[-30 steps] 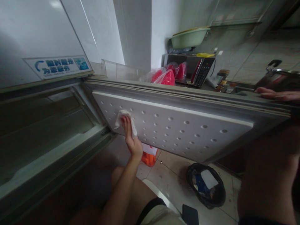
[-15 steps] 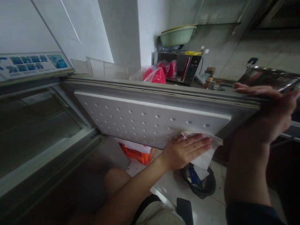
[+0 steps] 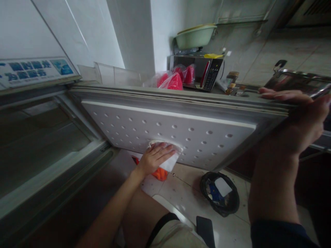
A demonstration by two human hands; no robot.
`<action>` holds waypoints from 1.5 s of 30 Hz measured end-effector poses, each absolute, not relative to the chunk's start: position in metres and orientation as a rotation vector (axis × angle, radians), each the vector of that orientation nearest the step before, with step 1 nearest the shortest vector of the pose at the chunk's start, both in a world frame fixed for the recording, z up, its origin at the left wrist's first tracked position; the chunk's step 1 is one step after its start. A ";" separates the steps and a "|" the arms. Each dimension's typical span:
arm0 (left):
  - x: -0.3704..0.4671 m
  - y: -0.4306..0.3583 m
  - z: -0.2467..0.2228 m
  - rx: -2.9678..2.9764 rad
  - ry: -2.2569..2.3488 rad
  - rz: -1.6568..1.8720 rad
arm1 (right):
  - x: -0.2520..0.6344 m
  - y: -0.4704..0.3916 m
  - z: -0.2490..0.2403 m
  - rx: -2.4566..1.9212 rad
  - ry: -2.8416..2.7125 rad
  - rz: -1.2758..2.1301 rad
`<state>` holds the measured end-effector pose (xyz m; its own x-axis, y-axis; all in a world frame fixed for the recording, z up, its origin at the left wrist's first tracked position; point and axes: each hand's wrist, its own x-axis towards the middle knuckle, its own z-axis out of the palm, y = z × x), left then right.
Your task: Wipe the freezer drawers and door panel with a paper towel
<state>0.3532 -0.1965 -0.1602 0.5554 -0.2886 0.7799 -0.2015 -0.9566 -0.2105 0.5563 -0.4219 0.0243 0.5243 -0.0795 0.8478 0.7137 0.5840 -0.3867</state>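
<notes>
A freezer door (image 3: 204, 106) stands open across the view, with a white dimpled inner panel (image 3: 131, 125). My left hand (image 3: 152, 160) presses a thin white wipe (image 3: 172, 160) against the lower middle of this panel. Its fingers lie nearly straight over the wipe, which hangs a little below the panel's edge. At the door's free end, my right hand (image 3: 303, 120) grips the edge, fingers over the top and the palm side toward me. Left of the hinge is the freezer's opening (image 3: 43, 127), dim inside.
A lined bin (image 3: 232, 199) with rubbish stands on the tiled floor, near a dark phone-like slab (image 3: 205, 230). An orange object (image 3: 160, 174) shows under the door. Beyond are a microwave (image 3: 213, 74), pink bagged items (image 3: 174, 81), a green basin (image 3: 193, 38) and a metal pot (image 3: 300, 81).
My left hand has slid leftward along the panel with the wipe, from near the right end to the middle. My right hand keeps its hold on the door edge.
</notes>
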 end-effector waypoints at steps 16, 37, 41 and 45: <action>0.322 -0.163 -0.185 -2.700 -0.241 -1.644 | 0.560 -0.422 0.024 -0.845 -0.867 -0.607; 0.318 -0.138 -0.191 -2.723 -0.507 -1.948 | 0.545 -0.421 0.029 -0.869 -0.726 -0.512; 0.341 -0.184 -0.194 -2.767 -0.417 -1.984 | 0.541 -0.422 0.029 -0.873 -0.717 -0.498; 0.364 -0.235 -0.188 -2.802 -0.277 -1.979 | 0.544 -0.423 0.028 -0.891 -0.809 -0.519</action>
